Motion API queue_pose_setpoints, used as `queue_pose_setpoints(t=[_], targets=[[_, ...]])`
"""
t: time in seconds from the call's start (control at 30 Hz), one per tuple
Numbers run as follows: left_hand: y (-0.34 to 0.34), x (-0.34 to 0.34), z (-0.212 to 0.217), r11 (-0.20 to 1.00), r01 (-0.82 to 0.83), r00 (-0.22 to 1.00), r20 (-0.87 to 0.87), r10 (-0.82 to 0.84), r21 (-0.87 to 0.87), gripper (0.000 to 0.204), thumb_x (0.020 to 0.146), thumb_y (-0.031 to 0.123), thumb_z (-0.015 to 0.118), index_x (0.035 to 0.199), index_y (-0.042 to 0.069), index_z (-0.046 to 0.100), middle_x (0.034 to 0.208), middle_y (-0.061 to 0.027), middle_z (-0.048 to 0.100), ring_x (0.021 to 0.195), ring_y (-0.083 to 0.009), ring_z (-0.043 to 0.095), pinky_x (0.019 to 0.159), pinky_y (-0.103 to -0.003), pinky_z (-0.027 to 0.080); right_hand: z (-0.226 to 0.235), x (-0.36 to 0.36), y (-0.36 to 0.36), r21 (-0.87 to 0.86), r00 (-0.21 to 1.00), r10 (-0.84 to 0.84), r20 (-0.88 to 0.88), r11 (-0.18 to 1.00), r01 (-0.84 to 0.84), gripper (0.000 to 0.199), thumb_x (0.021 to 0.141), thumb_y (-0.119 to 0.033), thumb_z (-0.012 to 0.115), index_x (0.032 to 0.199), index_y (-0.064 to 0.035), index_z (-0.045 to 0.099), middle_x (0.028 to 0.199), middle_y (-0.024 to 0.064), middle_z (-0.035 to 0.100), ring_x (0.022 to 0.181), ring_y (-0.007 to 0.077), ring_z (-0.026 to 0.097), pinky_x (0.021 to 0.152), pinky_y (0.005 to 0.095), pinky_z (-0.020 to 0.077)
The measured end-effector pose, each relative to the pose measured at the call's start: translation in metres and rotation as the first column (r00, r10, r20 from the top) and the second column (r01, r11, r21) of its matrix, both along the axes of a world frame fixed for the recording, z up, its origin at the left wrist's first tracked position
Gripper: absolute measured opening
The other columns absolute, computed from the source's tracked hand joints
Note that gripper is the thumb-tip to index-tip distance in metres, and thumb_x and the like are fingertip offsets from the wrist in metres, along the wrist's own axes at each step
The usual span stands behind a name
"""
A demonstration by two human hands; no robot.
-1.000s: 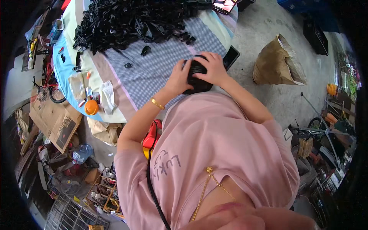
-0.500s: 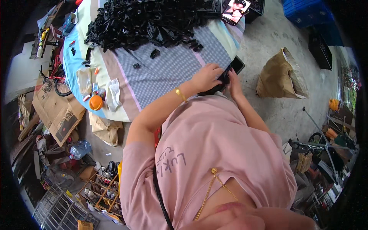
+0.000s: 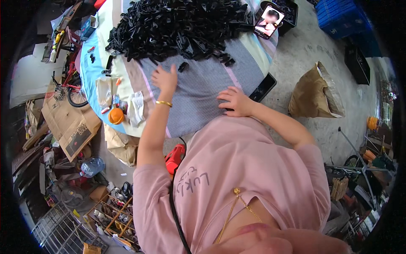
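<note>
My left hand (image 3: 165, 79), with a gold bangle at its wrist, is over the striped tablecloth (image 3: 194, 89), just short of a big heap of small black plastic parts (image 3: 169, 29). Its fingers are spread and slightly blurred, and nothing shows in them. One loose black part (image 3: 183, 66) lies right of that hand. My right hand (image 3: 236, 101) rests near the table's near edge, fingers apart and palm down; what is under the palm is hidden. Beside it, a black box (image 3: 263, 87) sits at the table's right edge, partly behind the hand.
A lit phone (image 3: 269, 20) stands at the heap's right end. An orange round object (image 3: 116, 116), a crumpled tissue (image 3: 136, 109) and small bits lie on the left of the cloth. A brown paper sack (image 3: 315, 93) stands on the floor at right; a red object (image 3: 174, 158) is below the table edge.
My hands have come apart from the black box. The left has swung left and forward toward the heap; the right has moved left onto the cloth. The whole view has shifted slightly.
</note>
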State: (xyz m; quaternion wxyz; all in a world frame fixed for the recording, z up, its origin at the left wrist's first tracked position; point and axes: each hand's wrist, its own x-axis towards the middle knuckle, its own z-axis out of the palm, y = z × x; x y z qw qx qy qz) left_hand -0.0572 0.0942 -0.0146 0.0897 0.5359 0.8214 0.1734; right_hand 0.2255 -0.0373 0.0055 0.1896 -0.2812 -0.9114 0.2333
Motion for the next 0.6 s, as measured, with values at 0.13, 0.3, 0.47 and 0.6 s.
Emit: queue_pose_setpoints(t=[0.13,0.3,0.47,0.6], targets=[[-0.026,0.037,-0.025,0.943,0.270,0.962,-0.003,-0.275,0.195,0.073,0.077,0.043,0.067,0.129,-0.002,0.041,0.133,-0.0293,0.035,0.125,-0.0426,0.031,0.104,-0.051,0.025,0.002,0.021,-0.011,0.017,0.968,-0.237,-0.087,0.971,0.239,0.021,0.069,-0.017,0.067,0.088,-0.0081,0.064,0.104,0.0070,0.059,0.104,0.0271,0.053,0.087,0.0434,0.0402],[-0.036,0.112,-0.015,0.862,0.352,0.857,0.245,-0.453,0.364,0.073,0.076,0.036,0.070,0.128,-0.004,0.040,0.132,-0.0312,0.035,0.125,-0.0438,0.030,0.106,-0.049,0.025,-0.018,0.066,-0.027,0.039,0.731,-0.677,-0.083,0.731,0.681,0.015,0.073,-0.006,0.063,0.089,-0.0060,0.064,0.092,0.0081,0.060,0.091,0.0278,0.056,0.076,0.0391,0.0455],[-0.034,0.122,0.028,0.785,0.530,0.746,0.265,-0.611,0.321,0.070,0.075,0.033,0.072,0.127,-0.005,0.043,0.132,-0.0297,0.036,0.120,-0.0437,0.035,0.101,-0.047,0.033,-0.015,0.072,-0.015,-0.051,0.501,-0.854,-0.142,0.512,0.858,0.016,0.078,-0.005,0.062,0.094,-0.0060,0.065,0.096,0.0098,0.059,0.091,0.0281,0.057,0.077,0.0372,0.0476],[0.008,0.100,0.081,0.820,0.517,0.830,0.091,-0.550,0.244,0.060,0.077,0.036,0.070,0.124,0.004,0.051,0.132,-0.0235,0.038,0.117,-0.0412,0.039,0.096,-0.045,0.038,0.006,0.039,0.019,0.122,0.611,-0.766,-0.200,0.600,0.791,0.035,0.075,-0.010,0.066,0.109,-0.0040,0.060,0.111,0.0149,0.055,0.103,0.0330,0.053,0.088,0.0400,0.0441]])
